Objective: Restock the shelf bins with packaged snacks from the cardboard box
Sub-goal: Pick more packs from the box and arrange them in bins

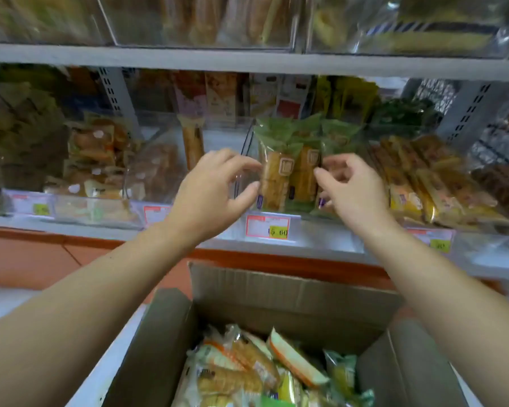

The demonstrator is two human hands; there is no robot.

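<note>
Green-topped snack packs (pixel 288 168) stand upright in a clear shelf bin (pixel 247 142) at the middle of the lower shelf. My left hand (pixel 215 189) reaches to the left side of the packs, fingers spread and curled, thumb touching the leftmost pack. My right hand (pixel 350 186) is at their right side, fingers bent, fingertips against the packs. Whether either hand grips a pack is unclear. The open cardboard box (pixel 291 292) sits below, with several wrapped snacks (pixel 247 365) inside.
Neighbouring bins hold bread packs (pixel 97 160) at left and orange-wrapped bars (pixel 417 186) at right. Price tags (pixel 268 227) line the shelf edge. An upper shelf (pixel 247 60) carries more clear bins. An orange band runs under the shelf.
</note>
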